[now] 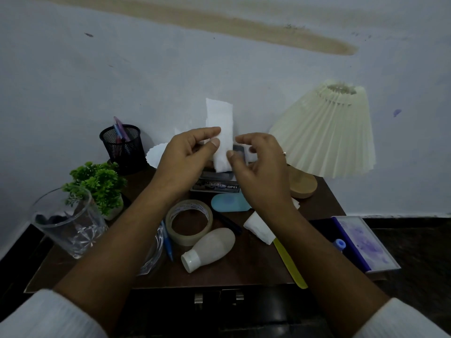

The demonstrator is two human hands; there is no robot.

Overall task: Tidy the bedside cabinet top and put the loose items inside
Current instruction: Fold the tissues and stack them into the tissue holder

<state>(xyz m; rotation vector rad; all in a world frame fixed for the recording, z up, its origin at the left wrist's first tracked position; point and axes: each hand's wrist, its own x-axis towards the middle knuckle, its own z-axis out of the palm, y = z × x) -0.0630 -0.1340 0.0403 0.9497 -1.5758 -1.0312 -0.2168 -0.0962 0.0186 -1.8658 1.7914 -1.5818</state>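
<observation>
Tissue (pixel 219 118): my left hand (pixel 185 157) pinches it, thumb against forefinger; my right hand (pixel 261 167) hangs slack alongside, grasping nothing.

Tissue box (pixel 214 185): top largely hidden behind left hand (pixel 185 157) and right hand (pixel 261 167); small label print illegible. Glass dish (pixel 152 254): mostly covered by left forearm. Lamp base (pixel 303 185): partly behind right hand. Left sleeve (pixel 48 315) and right sleeve (pixel 402 320): cut off at bottom edge.

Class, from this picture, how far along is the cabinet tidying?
Done: nothing visibly. In hand: the left hand pinches a tissue over the tissue box, right hand beside it. Left: tape roll, bottle, blue pen and crumpled tissue lie loose on the cabinet top.
</observation>
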